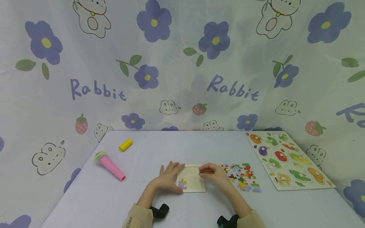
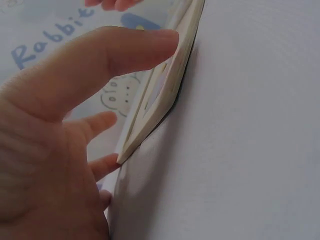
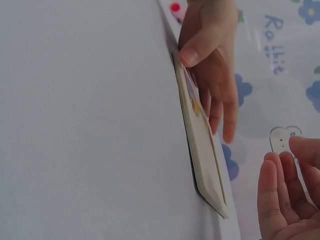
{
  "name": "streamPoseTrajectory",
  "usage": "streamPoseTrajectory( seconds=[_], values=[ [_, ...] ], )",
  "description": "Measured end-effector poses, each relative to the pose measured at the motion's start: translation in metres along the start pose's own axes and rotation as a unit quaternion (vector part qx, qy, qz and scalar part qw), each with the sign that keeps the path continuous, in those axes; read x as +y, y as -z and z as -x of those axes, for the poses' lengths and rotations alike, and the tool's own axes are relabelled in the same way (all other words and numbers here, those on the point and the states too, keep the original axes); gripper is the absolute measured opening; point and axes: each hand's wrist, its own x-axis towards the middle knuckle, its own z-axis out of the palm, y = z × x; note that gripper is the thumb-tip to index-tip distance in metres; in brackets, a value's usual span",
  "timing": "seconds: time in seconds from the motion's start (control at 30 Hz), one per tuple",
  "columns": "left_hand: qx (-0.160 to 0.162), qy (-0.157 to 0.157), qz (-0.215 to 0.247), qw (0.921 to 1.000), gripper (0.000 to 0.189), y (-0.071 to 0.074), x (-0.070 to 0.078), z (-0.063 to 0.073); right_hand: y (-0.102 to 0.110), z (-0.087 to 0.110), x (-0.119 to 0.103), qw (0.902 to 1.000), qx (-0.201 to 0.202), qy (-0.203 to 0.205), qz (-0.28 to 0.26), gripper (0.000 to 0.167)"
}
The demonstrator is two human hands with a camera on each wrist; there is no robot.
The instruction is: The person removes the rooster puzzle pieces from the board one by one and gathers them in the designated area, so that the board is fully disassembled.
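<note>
A shallow wooden puzzle tray [image 1: 194, 179] lies on the white table, a few joined jigsaw pieces [image 1: 182, 184] in its front left corner. My left hand [image 1: 167, 180] spans the tray's left side with fingers spread, the thumb resting on the front rim and fingertips at the back. In the left wrist view, the thumb [image 2: 145, 47] lies straight over the rim. My right hand [image 1: 215, 175] hovers over the tray's right side, fingers loosely bent near the thumb; the right wrist view shows these fingers [image 3: 270, 185] with nothing visible between them.
Several colourful jigsaw pieces [image 1: 242, 177] lie to the right of the tray. Farther right is a vegetable peg board [image 1: 288, 161]. On the left are a pink toy microphone [image 1: 111, 166] and a yellow cylinder [image 1: 125, 145]. A printed curtain [image 1: 182, 69] hangs behind the table.
</note>
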Motion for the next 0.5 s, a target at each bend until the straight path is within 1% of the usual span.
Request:
streamPoseTrajectory(
  seconds=[0.2,0.3,0.37,0.5],
  values=[
    [-0.004,-0.002,-0.001,1.0000,0.102,0.001,0.000,0.000,-0.012,0.002,-0.008,0.9990,-0.035,0.025,0.012,0.024],
    [-0.006,-0.002,0.000,1.0000,0.102,0.000,-0.002,0.000,-0.020,0.001,-0.006,0.9976,-0.048,0.034,0.036,0.021],
    [-0.006,-0.002,0.000,1.0000,0.102,0.000,-0.003,0.000,-0.025,-0.001,-0.003,0.9964,-0.058,0.030,0.054,0.021],
    [-0.002,-0.009,0.005,0.9999,0.102,0.000,-0.004,-0.001,-0.034,-0.002,-0.001,0.9897,-0.079,0.046,0.110,0.021]
  ],
)
